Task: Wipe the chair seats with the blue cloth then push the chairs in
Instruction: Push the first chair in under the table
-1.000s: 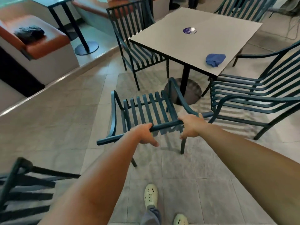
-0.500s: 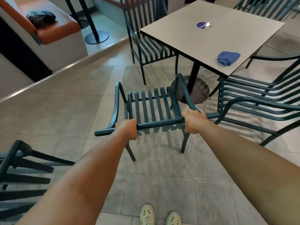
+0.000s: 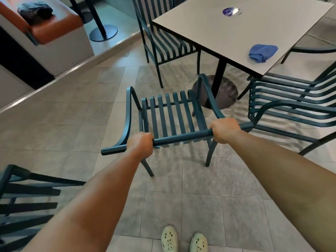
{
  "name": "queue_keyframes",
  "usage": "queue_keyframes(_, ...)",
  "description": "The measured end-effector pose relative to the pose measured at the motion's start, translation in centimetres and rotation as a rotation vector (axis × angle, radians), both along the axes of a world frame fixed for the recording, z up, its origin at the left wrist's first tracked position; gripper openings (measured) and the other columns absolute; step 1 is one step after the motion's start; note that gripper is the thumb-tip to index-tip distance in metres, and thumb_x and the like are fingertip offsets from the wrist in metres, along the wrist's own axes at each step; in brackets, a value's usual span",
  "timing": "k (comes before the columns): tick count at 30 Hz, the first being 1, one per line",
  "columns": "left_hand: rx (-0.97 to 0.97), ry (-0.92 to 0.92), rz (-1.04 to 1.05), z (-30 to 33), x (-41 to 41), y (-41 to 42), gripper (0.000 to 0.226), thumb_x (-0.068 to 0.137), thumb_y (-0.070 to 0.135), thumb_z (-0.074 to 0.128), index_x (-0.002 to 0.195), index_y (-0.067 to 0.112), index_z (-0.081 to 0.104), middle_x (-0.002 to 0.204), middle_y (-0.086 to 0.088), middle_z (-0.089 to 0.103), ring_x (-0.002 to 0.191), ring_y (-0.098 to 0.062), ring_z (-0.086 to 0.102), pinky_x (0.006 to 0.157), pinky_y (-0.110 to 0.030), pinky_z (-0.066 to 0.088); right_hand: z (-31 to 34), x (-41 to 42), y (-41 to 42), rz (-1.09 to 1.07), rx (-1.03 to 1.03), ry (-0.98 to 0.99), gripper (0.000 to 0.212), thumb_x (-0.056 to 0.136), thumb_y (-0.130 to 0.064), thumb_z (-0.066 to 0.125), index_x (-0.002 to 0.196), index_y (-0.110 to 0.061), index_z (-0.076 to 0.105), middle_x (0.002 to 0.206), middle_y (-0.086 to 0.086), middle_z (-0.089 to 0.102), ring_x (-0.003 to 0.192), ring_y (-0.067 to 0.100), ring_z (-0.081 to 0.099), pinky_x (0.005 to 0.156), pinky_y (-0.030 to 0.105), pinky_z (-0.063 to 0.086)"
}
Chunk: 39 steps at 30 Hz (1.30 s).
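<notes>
Nearest, bottom edge: two pale perforated clogs (image 3: pixel 184 240) on grey floor tiles (image 3: pixel 200 206). Near left, part of another dark slatted metal chair (image 3: pixel 27 202), cut off by the frame.

Both arms reach forward. Left hand (image 3: pixel 141 145) wrapped round the top back rail of a teal slatted metal armchair (image 3: pixel 172 115), fingers curled over the bar. Right hand (image 3: pixel 225 130) likewise curled round the same rail, further right. Both grips pressed tight on the bar, neither spread. The armchair stands on the tiles, seat facing away towards the worktop, its front near the dark round pedestal base (image 3: pixel 225 91) but the seat not yet under the top.

Right, mid distance: a second teal slatted armchair (image 3: pixel 291 106), side-on, just beside the held one; whether they touch at the rail end I cannot tell. Farther left of the pedestal: a third teal slatted chair (image 3: pixel 167 48), its seat partly tucked under the worktop edge.

Square light-grey worktop (image 3: pixel 227 33), far right. On it, near its right corner, the crumpled blue cloth (image 3: pixel 262 52), lying loose, no hand on it. A round dark sticker (image 3: pixel 231 11) farther back.

Far left: an orange cushioned bench (image 3: pixel 60 28) with a dark bundle (image 3: pixel 35 10) on top.

Judgement: the step in hand is pushing in. Next move calls for a straight push forward, steering the arms clear of the pedestal and the neighbouring chair.
</notes>
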<state>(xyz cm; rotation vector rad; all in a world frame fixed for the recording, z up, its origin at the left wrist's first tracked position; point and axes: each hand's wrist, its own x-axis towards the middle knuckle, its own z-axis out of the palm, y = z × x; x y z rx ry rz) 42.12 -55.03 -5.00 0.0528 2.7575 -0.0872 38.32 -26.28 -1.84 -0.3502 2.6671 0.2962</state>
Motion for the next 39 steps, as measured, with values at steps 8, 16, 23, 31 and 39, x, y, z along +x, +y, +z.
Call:
queue_keyframes(8, -0.079, -0.017, -0.099, 0.7, -4.0, -3.3, 0.018, 0.085, 0.017, 0.065, 0.101, 0.026, 0.068, 0.077, 0.005, 0.058, 0.074, -0.016, 0.06, 0.074, -0.034, 0.058, -0.7, 0.6, -2.5, 0.008, -0.021, 0.03, 0.013, 0.089, -0.024, 0.055, 0.101, -0.026, 0.061, 0.073, -0.004, 0.043, 0.078, 0.023, 0.047, 0.066, 0.034, 0.037)
queue_keyframes(16, -0.128, -0.035, -0.299, 1.8, -11.1, -8.9, 0.018, 0.088, 0.017, 0.062, 0.101, 0.028, 0.067, 0.078, 0.006, 0.057, 0.075, -0.014, 0.06, 0.077, -0.034, 0.058, -1.9, -0.6, -8.8, -0.161, -0.042, 0.071, 0.009, 0.086, -0.015, 0.052, 0.083, -0.023, 0.05, 0.068, -0.002, 0.043, 0.06, 0.019, 0.041, 0.06, 0.035, 0.035)
queue_keyframes(23, -0.142, -0.037, -0.441, 2.0, -17.1, -13.5, 0.021, 0.088, 0.017, 0.059, 0.106, 0.027, 0.066, 0.077, 0.006, 0.052, 0.075, -0.017, 0.056, 0.071, -0.031, 0.05, -2.5, -3.3, -14.3, -0.28, -0.033, 0.042, 0.007, 0.084, -0.018, 0.056, 0.084, -0.024, 0.053, 0.069, -0.004, 0.045, 0.067, 0.02, 0.048, 0.06, 0.035, 0.036)
queue_keyframes(31, -0.104, -0.024, -0.524, 2.3, -23.5, -15.6, 0.018, 0.087, 0.018, 0.063, 0.103, 0.023, 0.069, 0.083, 0.003, 0.058, 0.078, -0.02, 0.06, 0.076, -0.035, 0.055, -2.3, -7.4, -17.3, -0.345, -0.034, -0.001, 0.005, 0.086, -0.029, 0.059, 0.088, -0.026, 0.056, 0.072, -0.004, 0.051, 0.072, 0.02, 0.052, 0.057, 0.034, 0.034)
queue_keyframes(39, -0.104, -0.033, -0.518, 2.1, -27.2, -16.4, 0.019, 0.088, 0.014, 0.061, 0.102, 0.024, 0.068, 0.086, 0.003, 0.062, 0.08, -0.018, 0.061, 0.074, -0.032, 0.053, -2.6, -10.0, -18.8, -0.391, -0.025, 0.012, 0.01, 0.083, -0.021, 0.057, 0.08, -0.026, 0.049, 0.069, -0.003, 0.048, 0.058, 0.016, 0.038, 0.05, 0.031, 0.028)
